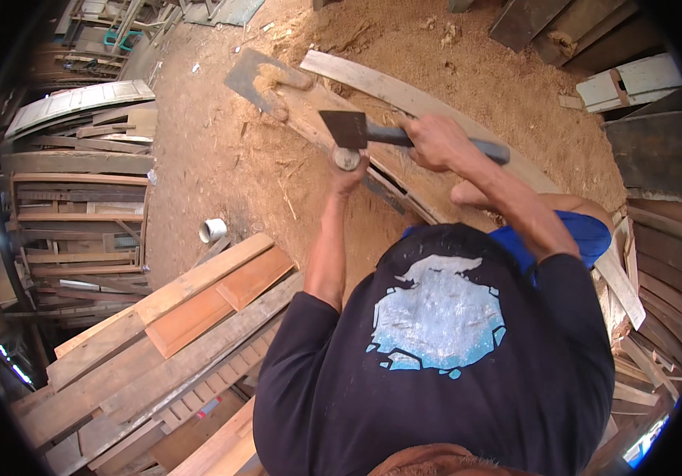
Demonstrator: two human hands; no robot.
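My right hand (440, 143) is closed round the dark handle of a hatchet (345, 129), its broad, flat metal head toward the left. Just below that head, my left hand (346, 181) grips an upright tool with a round, pale butt end (346, 159). Whether head and butt touch I cannot tell, and the fist hides the tool's lower part. Beneath both hands, a long wooden board (321, 103) lies slantwise on the ground, with sawdust heaped on its grey far end. A dark slot shows along the board near my left hand. Beside it runs a long, pale curved-looking plank (372, 82).
Sawdust (484, 59) covers the ground ahead. Stacked boards (174, 317) lie at the lower left, near a white cup-like container (212, 230). Old wooden frames (79, 198) line the left side. More panels (654, 151) stand at the right, beside my bent leg in blue shorts (591, 234).
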